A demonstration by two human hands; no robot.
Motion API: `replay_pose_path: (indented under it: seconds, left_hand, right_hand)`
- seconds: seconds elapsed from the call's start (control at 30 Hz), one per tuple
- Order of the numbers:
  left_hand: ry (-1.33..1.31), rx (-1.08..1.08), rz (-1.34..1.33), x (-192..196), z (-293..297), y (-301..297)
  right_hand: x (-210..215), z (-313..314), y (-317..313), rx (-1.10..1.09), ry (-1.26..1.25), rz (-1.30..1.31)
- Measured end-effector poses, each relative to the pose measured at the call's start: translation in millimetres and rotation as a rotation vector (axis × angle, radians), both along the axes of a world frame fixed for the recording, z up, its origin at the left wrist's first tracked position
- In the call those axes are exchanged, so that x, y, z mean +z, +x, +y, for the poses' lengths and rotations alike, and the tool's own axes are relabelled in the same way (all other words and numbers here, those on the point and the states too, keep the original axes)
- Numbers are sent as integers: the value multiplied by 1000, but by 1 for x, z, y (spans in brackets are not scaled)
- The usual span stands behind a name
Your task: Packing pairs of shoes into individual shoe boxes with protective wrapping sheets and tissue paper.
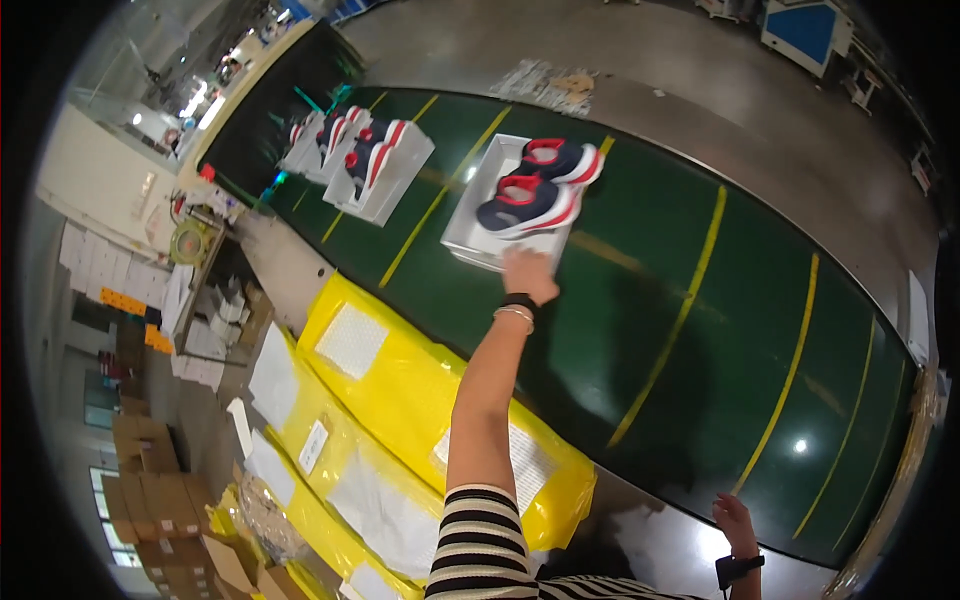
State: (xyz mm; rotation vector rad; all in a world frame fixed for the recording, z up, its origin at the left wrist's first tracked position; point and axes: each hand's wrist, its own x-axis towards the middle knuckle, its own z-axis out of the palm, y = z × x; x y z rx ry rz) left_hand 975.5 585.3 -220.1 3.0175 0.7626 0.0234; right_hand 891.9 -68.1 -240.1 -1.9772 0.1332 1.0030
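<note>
On the green conveyor belt (640, 360), a white shoebox (470, 228) holds a pair of navy sneakers (527, 207) with red linings and white-and-red soles. The shoes lie tilted and stick out over the box's right side. My left hand (530, 274) reaches forward to the box's near wall and grips it; motion blurs the fingers a little. Down at the belt's near edge, my right hand (733, 520) hangs with loosely bent fingers apart and nothing in them.
Further up the belt stand another white box (405, 172) with similar shoes and more boxed pairs behind it. Yellow plastic-covered packs (400, 390) with white sheets lie left of my arm. Cardboard cartons (160, 505) are stacked at lower left. Yellow stripes (690, 300) cross the belt.
</note>
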Motion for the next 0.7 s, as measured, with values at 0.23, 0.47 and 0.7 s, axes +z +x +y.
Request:
replay_pose_path:
  seconds: [0.23,0.47,0.7]
  left_hand:
    - [-255,-487,-194,-40,-199,-29]
    - [-234,-904,-235,8,-380,-125]
    - [-503,-1114,-7,-2,-520,-242]
  right_hand:
    - [70,97,23,216,183,-195]
    - [176,114,64,567,-15,-1009]
    - [155,-17,55,1154,-592,-1034]
